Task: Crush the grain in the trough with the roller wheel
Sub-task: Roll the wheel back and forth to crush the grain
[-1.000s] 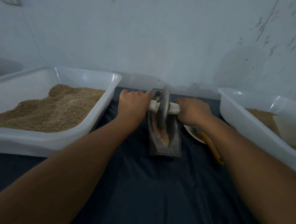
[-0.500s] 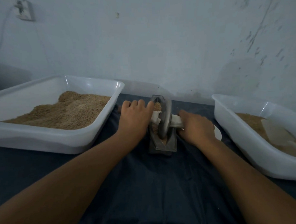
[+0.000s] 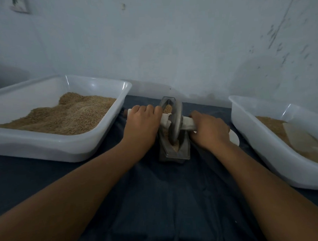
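One metal trough [image 3: 174, 152] stands in the middle of the dark cloth [image 3: 157, 201], with its long axis running from near to far. One roller wheel [image 3: 176, 120] stands upright on its edge inside it. A pale handle [image 3: 188, 123] passes through the wheel and sticks out to the left and to the right. The left hand [image 3: 142, 123] has its fingers curled over the left part of the handle and grips it. The right hand [image 3: 210, 130] is closed around the right part in the same way. Grain [image 3: 167, 108] shows in the far end of the trough, behind the wheel, and a little more shows in the near end.

Two white plastic tubs stand on the cloth. The left tub [image 3: 65, 150] holds a big heap of brown grain. The right tub [image 3: 274, 156] holds some grain and one pale sheet; what the sheet is, I cannot tell. One small white plate [image 3: 234, 140] lies between the right hand and the right tub, partly hidden by the hand. A pale wall [image 3: 170, 47] is behind everything.
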Demonstrator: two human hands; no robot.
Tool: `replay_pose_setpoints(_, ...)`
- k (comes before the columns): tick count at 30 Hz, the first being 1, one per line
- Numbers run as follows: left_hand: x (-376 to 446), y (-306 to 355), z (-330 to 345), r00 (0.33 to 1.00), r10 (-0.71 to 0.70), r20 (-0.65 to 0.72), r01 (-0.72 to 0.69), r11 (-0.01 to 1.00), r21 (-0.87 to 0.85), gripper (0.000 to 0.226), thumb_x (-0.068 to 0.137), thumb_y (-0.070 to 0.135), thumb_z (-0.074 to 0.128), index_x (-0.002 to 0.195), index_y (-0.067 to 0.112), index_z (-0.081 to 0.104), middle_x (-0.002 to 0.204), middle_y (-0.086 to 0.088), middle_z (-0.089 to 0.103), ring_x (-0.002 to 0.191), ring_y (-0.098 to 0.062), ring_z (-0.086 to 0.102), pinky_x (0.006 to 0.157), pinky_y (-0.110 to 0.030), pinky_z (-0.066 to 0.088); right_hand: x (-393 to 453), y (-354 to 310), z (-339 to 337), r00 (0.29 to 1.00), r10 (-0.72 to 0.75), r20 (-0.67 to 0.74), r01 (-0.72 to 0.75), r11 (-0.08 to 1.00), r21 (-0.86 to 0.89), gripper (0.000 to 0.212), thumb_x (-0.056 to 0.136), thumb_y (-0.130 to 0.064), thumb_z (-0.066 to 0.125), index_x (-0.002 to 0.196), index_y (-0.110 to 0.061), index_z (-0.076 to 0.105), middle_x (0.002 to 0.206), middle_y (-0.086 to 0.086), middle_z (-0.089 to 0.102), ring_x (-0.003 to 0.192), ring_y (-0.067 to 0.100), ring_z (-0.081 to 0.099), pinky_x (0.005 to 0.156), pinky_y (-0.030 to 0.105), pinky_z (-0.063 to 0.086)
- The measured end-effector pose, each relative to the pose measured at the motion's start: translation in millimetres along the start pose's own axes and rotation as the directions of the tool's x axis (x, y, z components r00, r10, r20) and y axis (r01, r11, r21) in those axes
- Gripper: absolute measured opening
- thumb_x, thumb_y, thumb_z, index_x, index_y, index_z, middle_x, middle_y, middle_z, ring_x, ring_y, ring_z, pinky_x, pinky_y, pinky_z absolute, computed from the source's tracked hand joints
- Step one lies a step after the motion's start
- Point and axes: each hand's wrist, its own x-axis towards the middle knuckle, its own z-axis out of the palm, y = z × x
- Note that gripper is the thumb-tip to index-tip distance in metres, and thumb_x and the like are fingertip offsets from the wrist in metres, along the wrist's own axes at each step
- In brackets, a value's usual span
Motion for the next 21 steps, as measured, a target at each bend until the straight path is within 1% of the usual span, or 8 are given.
replay_pose_setpoints(3,6,-3,6,1.0,-0.009,0.017,0.009,1.0,-0.004,0.03,0.084,0.018,0.064,0.108,0.021,0.048,0.103,-0.001,0.062,0.095,-0.022,0.061,0.086,-0.034,0.042,12,2,6,1.0,-0.029,0.008,0.029,1.0,-0.01,0.026,0.086,-0.035,0.064,0.108,-0.025,0.056,0.094,-0.002,0.066,0.08,0.026,0.062,0.059,0.034,0.028)
replay_pose_setpoints(5,12,-6,10,0.999,-0.017,0.038,0.017,1.0,0.007,0.029,0.084,0.017,0.064,0.109,0.021,0.048,0.104,-0.001,0.063,0.095,-0.023,0.062,0.084,-0.035,0.042,22,3,9,0.999,-0.034,0.038,0.035,0.999,-0.007,0.028,0.087,-0.037,0.064,0.111,-0.026,0.056,0.097,-0.002,0.066,0.085,0.026,0.063,0.062,0.035,0.03)
replay_pose_setpoints(8,22,-10,17,0.997,-0.018,0.074,0.018,1.0,0.005,0.032,0.083,0.016,0.066,0.109,0.02,0.047,0.104,-0.001,0.064,0.094,-0.024,0.063,0.082,-0.034,0.042,36,4,13,0.997,-0.021,0.076,0.021,1.0,-0.002,0.028,0.087,-0.038,0.065,0.113,-0.029,0.056,0.099,-0.002,0.067,0.086,0.026,0.062,0.065,0.036,0.03)
replay_pose_setpoints(12,34,-13,29,0.996,-0.024,0.088,0.024,1.0,0.002,0.034,0.084,0.018,0.068,0.111,0.021,0.048,0.103,-0.001,0.064,0.092,-0.023,0.063,0.082,-0.034,0.045,51,9,17,0.992,0.011,0.129,-0.013,1.0,0.018,0.041,0.084,-0.033,0.07,0.122,-0.034,0.053,0.104,-0.003,0.068,0.091,0.026,0.063,0.063,0.034,0.029)
replay_pose_setpoints(16,47,-13,37,0.998,-0.023,0.063,0.021,0.999,0.028,0.03,0.085,0.019,0.065,0.11,0.021,0.049,0.099,0.0,0.064,0.087,-0.023,0.064,0.077,-0.034,0.044,64,14,22,0.977,0.046,0.209,-0.058,0.997,0.053,0.064,0.082,-0.033,0.071,0.139,-0.039,0.042,0.115,-0.003,0.068,0.1,0.026,0.065,0.068,0.036,0.043)
replay_pose_setpoints(19,56,-13,41,0.999,-0.022,0.034,0.02,0.998,0.054,0.026,0.086,0.019,0.065,0.106,0.022,0.05,0.094,0.001,0.064,0.081,-0.022,0.064,0.071,-0.033,0.041,72,17,25,0.959,0.081,0.27,-0.101,0.993,0.061,0.068,0.081,-0.037,0.069,0.141,-0.045,0.038,0.119,-0.001,0.068,0.106,0.028,0.064,0.075,0.04,0.049)
replay_pose_setpoints(21,60,-13,42,0.999,-0.028,0.026,0.027,0.998,0.06,0.022,0.087,0.021,0.065,0.104,0.022,0.05,0.091,0.002,0.064,0.078,-0.021,0.063,0.069,-0.033,0.04,76,18,25,0.947,0.091,0.308,-0.117,0.991,0.067,0.066,0.081,-0.038,0.067,0.139,-0.048,0.038,0.117,0.0,0.067,0.105,0.029,0.063,0.081,0.043,0.053)
